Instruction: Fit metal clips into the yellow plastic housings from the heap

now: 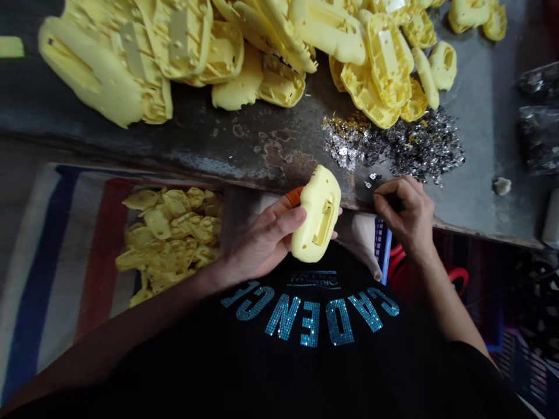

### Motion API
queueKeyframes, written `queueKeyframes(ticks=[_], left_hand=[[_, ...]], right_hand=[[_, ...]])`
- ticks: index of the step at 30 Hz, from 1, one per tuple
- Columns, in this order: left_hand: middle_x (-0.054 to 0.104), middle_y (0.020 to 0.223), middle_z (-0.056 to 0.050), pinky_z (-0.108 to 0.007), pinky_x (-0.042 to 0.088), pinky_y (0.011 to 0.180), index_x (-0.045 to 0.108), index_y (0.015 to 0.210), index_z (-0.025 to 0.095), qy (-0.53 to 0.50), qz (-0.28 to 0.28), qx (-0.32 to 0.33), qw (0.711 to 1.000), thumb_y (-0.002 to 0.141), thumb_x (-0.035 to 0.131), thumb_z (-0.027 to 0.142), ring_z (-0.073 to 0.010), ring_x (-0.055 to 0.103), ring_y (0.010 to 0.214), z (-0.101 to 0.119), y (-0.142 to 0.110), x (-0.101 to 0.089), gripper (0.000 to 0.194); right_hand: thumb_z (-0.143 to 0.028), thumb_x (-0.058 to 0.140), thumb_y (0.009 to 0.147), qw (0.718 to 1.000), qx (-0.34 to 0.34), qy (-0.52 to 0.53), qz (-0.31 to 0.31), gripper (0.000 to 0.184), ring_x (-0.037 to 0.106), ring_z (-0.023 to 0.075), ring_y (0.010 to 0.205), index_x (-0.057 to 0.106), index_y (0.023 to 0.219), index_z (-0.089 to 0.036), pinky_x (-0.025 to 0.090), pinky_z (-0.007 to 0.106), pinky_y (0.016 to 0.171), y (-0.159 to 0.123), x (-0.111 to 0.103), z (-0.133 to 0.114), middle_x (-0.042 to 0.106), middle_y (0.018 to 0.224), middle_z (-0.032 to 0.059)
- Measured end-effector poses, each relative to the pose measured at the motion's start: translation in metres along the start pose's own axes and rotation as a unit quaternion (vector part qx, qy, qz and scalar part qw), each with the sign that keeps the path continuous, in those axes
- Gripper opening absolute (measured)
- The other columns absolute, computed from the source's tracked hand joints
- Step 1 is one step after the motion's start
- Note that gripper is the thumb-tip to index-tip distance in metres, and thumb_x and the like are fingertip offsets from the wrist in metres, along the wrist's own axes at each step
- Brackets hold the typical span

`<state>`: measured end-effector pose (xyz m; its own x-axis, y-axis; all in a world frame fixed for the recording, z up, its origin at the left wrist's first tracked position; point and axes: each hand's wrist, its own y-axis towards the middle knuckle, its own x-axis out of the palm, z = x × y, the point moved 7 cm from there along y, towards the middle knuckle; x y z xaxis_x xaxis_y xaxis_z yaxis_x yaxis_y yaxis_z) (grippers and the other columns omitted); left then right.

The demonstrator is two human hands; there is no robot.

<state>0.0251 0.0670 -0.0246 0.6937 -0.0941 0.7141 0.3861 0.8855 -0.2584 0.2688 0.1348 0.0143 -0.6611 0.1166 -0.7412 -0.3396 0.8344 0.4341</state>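
Yellow shells [96, 70] and metal bits [419, 151] crowd the bench [196, 131]; left hand [264, 235] grips a casing [313, 212], right hand [408, 209] curls, contents unclear.

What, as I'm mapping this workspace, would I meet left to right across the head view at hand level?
Blue-red-white striped sheet, heap of yellow plastic pieces, pale-yellow rounded plastic housing in the left hand, right hand, small off-white lump, whitish object at the edge.

Striped sheet [100, 262] left; whitish lump [502, 186] right; red object [461, 274] lower right.
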Motion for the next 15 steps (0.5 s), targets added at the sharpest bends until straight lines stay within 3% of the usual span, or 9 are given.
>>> queueKeyframes(ticks=[3, 7, 10, 15], left_hand=[[0.091, 0.136, -0.013, -0.026, 0.071, 0.068, 0.078, 0.148, 0.024, -0.006, -0.024, -0.013, 1.000, 0.098, 0.096, 0.063, -0.0276, 0.092, 0.101, -0.003, 0.002, 0.005, 0.066], [0.091, 0.132, -0.014, -0.040, 0.076, 0.087, 0.072, 0.155, 0.024, -0.031, -0.082, -0.050, 0.995, 0.100, 0.093, 0.066, -0.0304, 0.091, 0.102, -0.009, 0.004, 0.018, 0.072], [0.090, 0.132, -0.013, -0.047, 0.076, 0.099, 0.067, 0.165, 0.026, -0.051, -0.105, -0.068, 0.991, 0.100, 0.092, 0.070, -0.0336, 0.091, 0.110, -0.013, 0.004, 0.026, 0.083], [0.089, 0.140, -0.011, -0.050, 0.075, 0.109, 0.052, 0.180, 0.029, -0.065, -0.113, -0.086, 0.988, 0.100, 0.093, 0.067, -0.0358, 0.089, 0.123, -0.016, 0.001, 0.027, 0.098]], right_hand=[[-0.035, 0.081, 0.108, 0.984, 0.079, 0.160, -0.020, 0.013, 0.068, 0.0208, 0.084, 0.077, 0.098, -0.028, 0.049, 0.038, 0.079, 0.003, -0.005, -0.003, 0.077, 0.092, -0.0002], [-0.045, 0.090, 0.106, 0.930, 0.152, 0.324, -0.085, 0.019, 0.063, 0.0190, 0.078, 0.081, 0.100, -0.029, 0.050, 0.037, 0.075, 0.009, -0.002, -0.029, 0.074, 0.089, -0.0014], [-0.046, 0.096, 0.102, 0.912, 0.157, 0.357, -0.125, 0.023, 0.068, 0.0201, 0.081, 0.081, 0.098, -0.029, 0.054, 0.037, 0.076, 0.014, 0.003, -0.050, 0.076, 0.090, -0.0008], [-0.050, 0.097, 0.102, 0.925, 0.135, 0.331, -0.125, 0.026, 0.073, 0.0222, 0.090, 0.082, 0.096, -0.029, 0.056, 0.039, 0.080, 0.018, 0.006, -0.063, 0.080, 0.096, 0.0007]])
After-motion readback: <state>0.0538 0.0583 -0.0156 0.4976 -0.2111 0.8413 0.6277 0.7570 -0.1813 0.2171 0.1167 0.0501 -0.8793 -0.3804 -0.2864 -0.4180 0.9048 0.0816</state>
